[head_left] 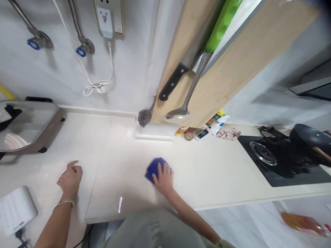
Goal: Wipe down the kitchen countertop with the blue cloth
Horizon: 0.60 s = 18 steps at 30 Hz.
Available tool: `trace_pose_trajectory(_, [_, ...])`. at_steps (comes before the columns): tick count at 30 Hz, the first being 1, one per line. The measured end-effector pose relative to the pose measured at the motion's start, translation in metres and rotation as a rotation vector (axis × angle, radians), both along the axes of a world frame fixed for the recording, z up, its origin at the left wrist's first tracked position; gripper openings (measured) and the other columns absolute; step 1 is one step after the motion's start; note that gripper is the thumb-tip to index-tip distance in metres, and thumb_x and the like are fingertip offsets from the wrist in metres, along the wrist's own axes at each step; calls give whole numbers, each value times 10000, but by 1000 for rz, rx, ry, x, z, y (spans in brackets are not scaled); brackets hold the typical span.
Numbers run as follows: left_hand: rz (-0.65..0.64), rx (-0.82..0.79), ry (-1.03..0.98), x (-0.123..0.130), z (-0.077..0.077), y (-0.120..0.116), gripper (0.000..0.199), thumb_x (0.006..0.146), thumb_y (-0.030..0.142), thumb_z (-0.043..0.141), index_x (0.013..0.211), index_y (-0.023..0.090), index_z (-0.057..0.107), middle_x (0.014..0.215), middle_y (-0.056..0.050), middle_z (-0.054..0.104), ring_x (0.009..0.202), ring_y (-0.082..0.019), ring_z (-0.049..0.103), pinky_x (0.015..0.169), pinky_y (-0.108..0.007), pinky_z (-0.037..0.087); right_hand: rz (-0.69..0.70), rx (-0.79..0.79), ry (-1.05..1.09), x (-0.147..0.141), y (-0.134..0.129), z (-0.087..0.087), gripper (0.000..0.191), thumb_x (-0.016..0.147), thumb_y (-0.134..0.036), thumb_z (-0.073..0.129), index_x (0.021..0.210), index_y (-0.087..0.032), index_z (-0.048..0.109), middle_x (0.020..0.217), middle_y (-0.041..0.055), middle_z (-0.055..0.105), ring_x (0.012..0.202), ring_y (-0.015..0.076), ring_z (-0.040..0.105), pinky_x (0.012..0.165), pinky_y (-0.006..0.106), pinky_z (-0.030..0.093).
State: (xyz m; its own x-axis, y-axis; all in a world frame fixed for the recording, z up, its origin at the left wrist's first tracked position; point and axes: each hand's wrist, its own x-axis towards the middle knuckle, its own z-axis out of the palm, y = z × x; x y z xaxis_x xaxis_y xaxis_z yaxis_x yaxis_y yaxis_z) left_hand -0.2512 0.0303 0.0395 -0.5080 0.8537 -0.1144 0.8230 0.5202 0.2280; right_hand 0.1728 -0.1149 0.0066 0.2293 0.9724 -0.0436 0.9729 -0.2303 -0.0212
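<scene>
My right hand (164, 178) presses a folded blue cloth (155, 168) against the white countertop (124, 172), its fingers spread over the cloth's right side. Off to the left, my left hand (70, 177) rests on the counter with its fingers curled in loosely and nothing visible in them. A bracelet (64, 202) circles the left wrist. Nearest to that hand are a white box-shaped device (18, 210) with a dark cable and a brown electric pan with a glass lid (38, 137).
A wooden rack (227, 79) holding a knife (173, 82) and a green-handled spoon (196, 79) juts over the counter. Below it are a steel scourer (144, 117) and several bottles. At right, a wok (310, 139) stands on the black hob (274, 172); an amber bottle (302, 223) lies lower down.
</scene>
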Motion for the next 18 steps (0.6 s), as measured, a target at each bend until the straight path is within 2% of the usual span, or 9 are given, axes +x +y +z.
trace_pose_trajectory(2, [-14, 12, -9, 2, 5, -1, 470, 983, 397, 335, 1365, 269, 578, 816, -109, 671, 840, -303, 651, 804, -413, 463, 137, 27, 52, -9, -15, -1, 763, 947, -570, 499, 1568, -142, 379, 1568, 277, 389, 1388, 434, 389, 1087, 599, 289])
trace_pose_trajectory(5, [-11, 20, -21, 5, 9, -2, 481, 979, 389, 333, 1361, 249, 588, 828, -144, 681, 849, -320, 658, 810, -428, 464, 322, 45, 115, 5, -31, -2, 755, 896, -533, 609, 1538, -177, 436, 1557, 254, 411, 1358, 417, 412, 1071, 575, 325])
trace_pose_trajectory(7, [-2, 21, -18, 5, 8, -2, 483, 977, 387, 334, 1362, 247, 590, 836, -147, 683, 859, -322, 661, 820, -436, 466, 403, 61, 157, 22, -31, -5, 651, 885, -427, 632, 1478, -185, 514, 1509, 234, 476, 1311, 385, 458, 1043, 547, 366])
trace_pose_trajectory(9, [5, 23, -18, 5, 6, -1, 486, 980, 397, 324, 1363, 260, 591, 843, -143, 684, 865, -325, 662, 821, -445, 468, 404, 100, 234, 37, -21, -10, 552, 879, -334, 602, 1404, -164, 581, 1412, 216, 573, 1235, 348, 524, 1013, 513, 410])
trace_pose_trajectory(11, [1, 37, -20, 6, 5, -2, 496, 983, 404, 312, 1364, 254, 591, 844, -151, 684, 870, -332, 663, 815, -449, 467, 254, 189, 374, 47, -4, -12, 506, 898, -330, 531, 1357, -130, 603, 1284, 199, 660, 1136, 312, 593, 980, 472, 456])
trace_pose_trajectory(14, [2, 48, -21, 7, 5, -3, 500, 979, 393, 321, 1366, 228, 591, 846, -167, 684, 878, -342, 666, 804, -445, 462, -172, 398, 629, 58, 29, -5, 568, 955, -450, 398, 1372, -100, 560, 1147, 169, 716, 1013, 278, 661, 908, 410, 515])
trace_pose_trajectory(16, [14, 39, -20, 8, 8, -3, 494, 974, 386, 328, 1367, 238, 590, 847, -163, 685, 882, -345, 669, 803, -445, 460, -392, 537, 732, 66, 55, 8, 654, 966, -545, 347, 1406, -91, 514, 1157, 171, 713, 1014, 281, 675, 889, 395, 529])
trace_pose_trajectory(18, [24, 19, -19, 9, 11, -3, 489, 971, 386, 331, 1365, 255, 590, 848, -155, 686, 882, -346, 670, 805, -445, 461, -500, 649, 755, 71, 85, 23, 715, 973, -589, 298, 1446, -79, 464, 1231, 193, 682, 1089, 299, 663, 924, 406, 522])
